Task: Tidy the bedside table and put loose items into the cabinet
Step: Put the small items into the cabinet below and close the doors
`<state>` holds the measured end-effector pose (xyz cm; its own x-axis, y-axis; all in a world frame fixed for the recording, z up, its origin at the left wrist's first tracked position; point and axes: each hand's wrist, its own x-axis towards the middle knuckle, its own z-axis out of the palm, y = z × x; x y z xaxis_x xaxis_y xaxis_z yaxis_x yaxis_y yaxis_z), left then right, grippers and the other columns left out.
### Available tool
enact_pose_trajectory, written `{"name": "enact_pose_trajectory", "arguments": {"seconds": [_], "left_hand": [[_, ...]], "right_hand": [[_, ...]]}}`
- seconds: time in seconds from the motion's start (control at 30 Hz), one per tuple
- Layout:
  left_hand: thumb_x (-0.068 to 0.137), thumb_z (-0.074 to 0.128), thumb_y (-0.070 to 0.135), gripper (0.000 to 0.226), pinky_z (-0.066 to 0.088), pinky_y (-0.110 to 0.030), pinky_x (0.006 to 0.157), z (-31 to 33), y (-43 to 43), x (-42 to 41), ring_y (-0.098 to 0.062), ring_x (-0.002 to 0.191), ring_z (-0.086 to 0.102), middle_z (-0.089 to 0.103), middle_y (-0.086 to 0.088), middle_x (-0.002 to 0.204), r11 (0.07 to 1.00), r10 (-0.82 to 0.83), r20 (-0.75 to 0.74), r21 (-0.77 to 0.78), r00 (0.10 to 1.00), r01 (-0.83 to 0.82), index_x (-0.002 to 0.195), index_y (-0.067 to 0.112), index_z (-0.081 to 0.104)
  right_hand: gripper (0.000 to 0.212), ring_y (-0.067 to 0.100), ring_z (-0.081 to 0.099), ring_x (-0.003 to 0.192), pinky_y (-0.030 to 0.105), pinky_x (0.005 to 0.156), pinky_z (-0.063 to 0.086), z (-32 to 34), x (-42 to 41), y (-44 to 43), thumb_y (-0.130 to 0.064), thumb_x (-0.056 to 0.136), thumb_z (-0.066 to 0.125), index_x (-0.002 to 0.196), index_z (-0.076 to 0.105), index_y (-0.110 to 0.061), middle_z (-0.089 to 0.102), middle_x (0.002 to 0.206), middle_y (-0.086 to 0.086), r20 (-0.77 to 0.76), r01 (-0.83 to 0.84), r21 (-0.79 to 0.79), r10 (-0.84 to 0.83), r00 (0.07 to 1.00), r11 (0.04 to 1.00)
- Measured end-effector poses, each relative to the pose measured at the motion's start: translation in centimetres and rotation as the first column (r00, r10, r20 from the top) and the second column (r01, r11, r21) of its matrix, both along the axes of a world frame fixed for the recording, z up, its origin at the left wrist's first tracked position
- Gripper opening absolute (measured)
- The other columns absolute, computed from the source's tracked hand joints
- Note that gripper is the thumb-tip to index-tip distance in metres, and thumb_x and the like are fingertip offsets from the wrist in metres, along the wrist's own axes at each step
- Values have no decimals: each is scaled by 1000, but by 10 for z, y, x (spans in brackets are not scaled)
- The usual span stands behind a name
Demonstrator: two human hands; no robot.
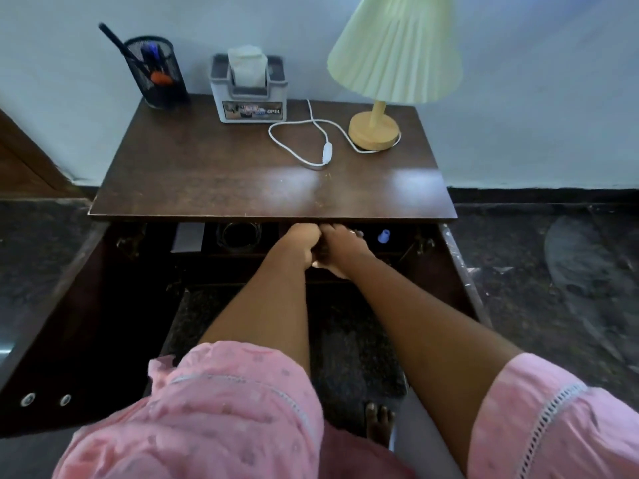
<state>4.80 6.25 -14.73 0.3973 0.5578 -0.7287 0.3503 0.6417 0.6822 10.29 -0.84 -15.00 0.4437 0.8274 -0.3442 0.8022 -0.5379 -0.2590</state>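
Reaching into the open cabinet under the table, I have my left hand and right hand curled together, holding what I cannot tell; next, I judge, comes a careful release inside.

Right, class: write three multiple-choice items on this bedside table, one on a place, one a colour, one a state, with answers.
1. Where on the table does the pen holder stand? A back left B back right C front middle
2. What colour is the lamp cord? A black B white C red
3. How are the cabinet doors? A shut B open C missing
Answers: 1 A, it stands in the back left corner; 2 B, its white loop lies by the lamp base; 3 B, both swing outward.
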Motion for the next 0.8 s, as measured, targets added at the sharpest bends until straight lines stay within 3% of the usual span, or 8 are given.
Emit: {"name": "enact_pose_trajectory", "arguments": {"seconds": [0.1, 0.2, 0.27, 0.4, 0.47, 0.6, 0.7, 0.8], "left_hand": [[95, 38, 0, 31, 50, -41, 81, 10, -7, -15, -28, 86, 57, 60, -20, 98, 1000, -21, 8, 21, 1000, 21, 121, -3, 55], [95, 42, 0, 31, 52, -37, 68, 21, -15, -30, -26, 71, 56, 61, -16, 88, 998, -15, 31, 53, 999, 13, 122, -4, 56], [95, 41, -1, 29, 49, -33, 61, 32, -18, -43, -22, 66, 55, 58, -12, 80, 997, -19, 28, 78, 999, 17, 120, -5, 56], [97, 40, 1, 27, 49, -22, 62, 63, -16, -90, -18, 77, 62, 61, -10, 96, 995, -27, -1, 100, 1000, 27, 118, 3, 56], [98, 42, 8, 30, 43, -17, 57, 75, -14, -122, -20, 98, 63, 60, -5, 93, 991, 18, -67, 135, 998, -9, 126, 4, 54], [99, 40, 11, 35, 43, -23, 84, 85, -6, -181, -21, 126, 52, 60, -9, 125, 967, 169, -114, 209, 979, -143, 131, 5, 52], [99, 38, 9, 35, 43, -22, 76, 84, -4, -219, -19, 111, 59, 58, -8, 122, 940, 257, -107, 257, 961, -223, 131, 4, 53], [97, 44, 10, 34, 45, -26, 89, 72, 1, -256, -26, 107, 59, 59, -12, 129, 850, 360, -213, 475, 908, -226, 128, 9, 58]], "right_hand": [[83, 32, 38, 135, 47, 109, 31, 10, -9, -9, -33, 80, 72, 148, 27, -20, 39, 146, 10, -16, -23, 35, 23, 1000, 999], [70, 33, 37, 136, 45, 109, 30, 18, -22, -15, -32, 88, 62, 147, 30, -16, 41, 145, 11, -157, 34, 91, -19, 987, 995], [70, 31, 36, 137, 43, 110, 30, 25, -33, -16, -33, 89, 60, 148, 28, -15, 41, 146, 10, -152, 17, 93, -3, 988, 995], [82, 28, 33, 139, 41, 113, 31, 46, -60, -18, -32, 84, 69, 150, 23, -18, 36, 150, 9, -126, -71, 119, 86, 988, 990], [78, 28, 37, 136, 41, 112, 32, 53, -76, -18, -32, 84, 68, 149, 26, -18, 37, 148, 10, -146, -82, 146, 103, 984, 986], [73, 28, 39, 134, 40, 110, 34, 61, -115, -12, -32, 86, 67, 147, 29, -18, 37, 148, 10, -183, -106, 209, 145, 972, 972], [70, 29, 38, 135, 41, 109, 35, 61, -147, -5, -31, 87, 65, 147, 30, -17, 35, 149, 10, -221, -176, 184, 216, 951, 967], [65, 30, 38, 135, 44, 108, 38, 59, -174, 8, -31, 89, 64, 145, 34, -17, 36, 148, 9, -280, -227, 203, 278, 919, 953]]}}
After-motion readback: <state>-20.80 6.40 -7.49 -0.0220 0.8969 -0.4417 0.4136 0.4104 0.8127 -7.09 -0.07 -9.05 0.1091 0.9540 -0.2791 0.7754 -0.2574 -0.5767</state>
